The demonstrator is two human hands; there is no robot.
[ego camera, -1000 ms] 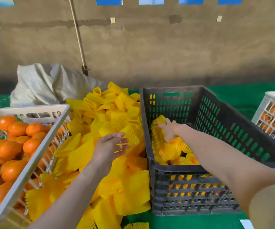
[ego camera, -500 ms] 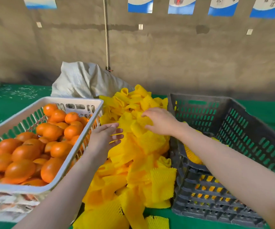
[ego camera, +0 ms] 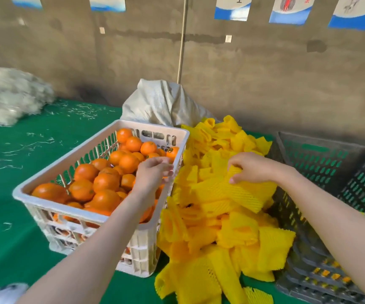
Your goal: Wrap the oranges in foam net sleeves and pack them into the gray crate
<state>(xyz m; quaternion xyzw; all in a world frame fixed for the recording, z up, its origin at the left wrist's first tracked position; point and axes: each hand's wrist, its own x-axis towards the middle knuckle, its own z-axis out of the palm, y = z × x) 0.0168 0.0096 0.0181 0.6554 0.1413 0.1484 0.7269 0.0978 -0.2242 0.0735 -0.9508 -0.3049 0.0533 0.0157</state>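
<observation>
A white crate (ego camera: 102, 141) on the left holds several bare oranges (ego camera: 105, 182). A heap of yellow foam net sleeves (ego camera: 221, 216) lies between it and the gray crate (ego camera: 330, 163) at the right. My left hand (ego camera: 153, 174) hovers over the white crate's right side with loosely curled fingers, holding nothing. My right hand (ego camera: 251, 167) lies on top of the heap and pinches a yellow foam sleeve (ego camera: 232, 189) between thumb and fingers. The gray crate's inside is mostly out of view.
A green cloth (ego camera: 45, 139) covers the table, strewn with pale shreds. A white woven sack (ego camera: 161, 104) slumps behind the heap against the concrete wall. A pile of white fibre (ego camera: 8, 97) lies far left. A thin pole (ego camera: 182, 38) stands behind the sack.
The view swung left. My right hand left the gray crate, crossed to the sleeve heap and took hold of a sleeve. My left hand moved from the heap to over the oranges.
</observation>
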